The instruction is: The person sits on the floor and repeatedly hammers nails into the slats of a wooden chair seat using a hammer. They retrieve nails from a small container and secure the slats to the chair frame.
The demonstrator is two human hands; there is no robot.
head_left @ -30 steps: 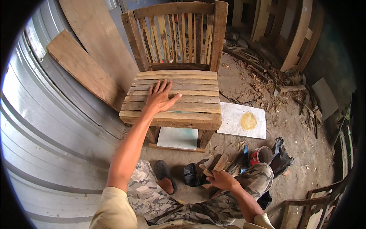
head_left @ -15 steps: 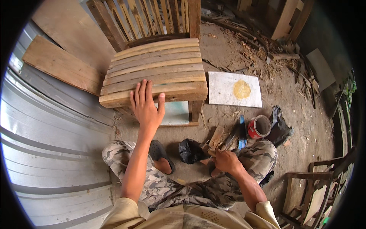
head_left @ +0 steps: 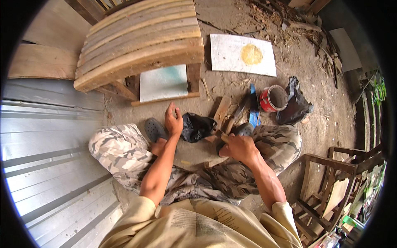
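Observation:
My left hand (head_left: 174,122) is off the chair, over the ground beside a black plastic bag (head_left: 197,127). Its fingers are apart and hold nothing. Low in front of me, my right hand (head_left: 242,148) is closed around a small tool with a pale wooden handle (head_left: 224,137). The tool's far end points toward the bag, and its exact kind is hard to make out. Ahead on the left stands a wooden slatted chair (head_left: 142,39), with a white board (head_left: 164,84) under its seat.
A red can (head_left: 273,98), a blue strip (head_left: 254,108), a wood block (head_left: 222,108) and another black bag (head_left: 294,103) lie to the right. Beyond them is a white board with a yellow patch (head_left: 242,54). Metal sheeting (head_left: 53,136) borders the left; wooden frames (head_left: 331,165) stand lower right.
My left hand has left the chair's front slat and come down toward the black bag. My right hand keeps hold of the tool. The view has tilted downward.

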